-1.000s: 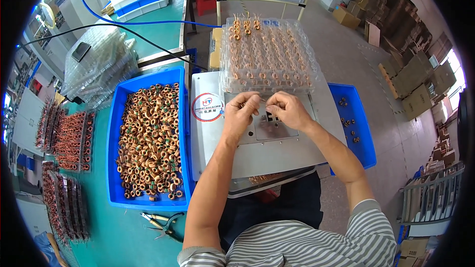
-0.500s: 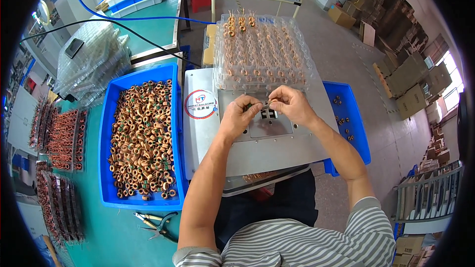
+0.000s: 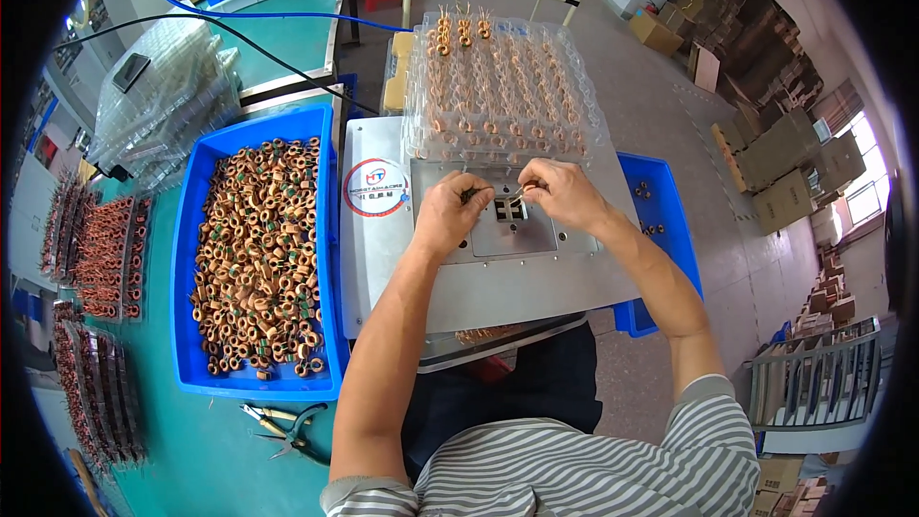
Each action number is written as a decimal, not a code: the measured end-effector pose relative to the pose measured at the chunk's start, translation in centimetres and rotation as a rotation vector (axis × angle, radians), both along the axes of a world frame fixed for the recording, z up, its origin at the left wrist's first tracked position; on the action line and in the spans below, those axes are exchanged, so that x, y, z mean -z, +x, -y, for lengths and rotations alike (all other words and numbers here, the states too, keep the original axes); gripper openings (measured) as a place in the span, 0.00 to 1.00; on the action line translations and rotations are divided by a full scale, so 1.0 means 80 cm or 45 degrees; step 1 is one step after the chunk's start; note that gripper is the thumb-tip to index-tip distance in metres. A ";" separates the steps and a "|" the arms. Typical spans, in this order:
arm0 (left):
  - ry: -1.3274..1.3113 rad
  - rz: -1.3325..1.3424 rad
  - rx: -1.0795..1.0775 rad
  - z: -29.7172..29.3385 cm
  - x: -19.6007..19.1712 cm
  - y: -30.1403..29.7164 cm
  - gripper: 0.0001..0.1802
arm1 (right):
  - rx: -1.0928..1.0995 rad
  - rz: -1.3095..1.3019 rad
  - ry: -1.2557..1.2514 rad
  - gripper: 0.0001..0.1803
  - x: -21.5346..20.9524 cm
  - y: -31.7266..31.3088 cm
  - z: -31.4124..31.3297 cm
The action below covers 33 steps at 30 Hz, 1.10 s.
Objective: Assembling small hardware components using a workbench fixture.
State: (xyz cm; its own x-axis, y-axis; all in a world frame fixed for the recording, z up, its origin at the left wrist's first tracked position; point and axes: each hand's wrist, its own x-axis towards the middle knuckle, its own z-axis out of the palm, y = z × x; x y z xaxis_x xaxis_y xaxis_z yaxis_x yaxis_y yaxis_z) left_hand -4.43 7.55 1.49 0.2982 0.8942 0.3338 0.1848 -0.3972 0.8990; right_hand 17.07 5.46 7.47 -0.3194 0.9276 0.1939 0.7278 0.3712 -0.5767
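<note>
Both my hands work close together over a metal machine top (image 3: 517, 278). My left hand (image 3: 446, 214) is closed, with a small dark piece (image 3: 469, 195) between thumb and fingers; it looks like a wound coil but is mostly covered. My right hand (image 3: 567, 195) pinches a thin copper-coloured wire (image 3: 518, 197) above the small square slotted fixture (image 3: 511, 212) in the machine plate. Whether this wire joins the piece in my left hand cannot be made out. To the left, a blue bin (image 3: 330, 325) holds a heap of copper-wound toroidal coils (image 3: 254, 258).
Behind the fixture stand stacked clear trays (image 3: 503, 96), with coils along the top. A second blue bin (image 3: 670, 230) sits at the right with a few coils. Pliers (image 3: 292, 433) lie on the green table (image 3: 191, 450). A black cable (image 3: 254, 56) crosses at the upper left.
The view has shifted slightly, so the scene sits further left and higher. My right hand has drawn a little away from my left, and the fixture shows more between them.
</note>
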 end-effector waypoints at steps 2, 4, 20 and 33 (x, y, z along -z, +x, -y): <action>0.013 -0.046 0.010 -0.001 0.003 -0.001 0.08 | -0.129 0.185 0.139 0.09 0.008 0.002 -0.006; 0.021 -0.041 0.015 -0.002 0.006 -0.001 0.09 | -0.158 0.216 0.165 0.09 0.019 0.006 -0.012; 0.051 -0.064 0.026 -0.005 0.018 -0.012 0.09 | -0.297 0.271 0.174 0.07 0.034 -0.009 -0.025; 0.046 -0.067 0.012 -0.007 0.025 -0.009 0.09 | -0.359 0.329 0.189 0.05 0.068 -0.014 -0.025</action>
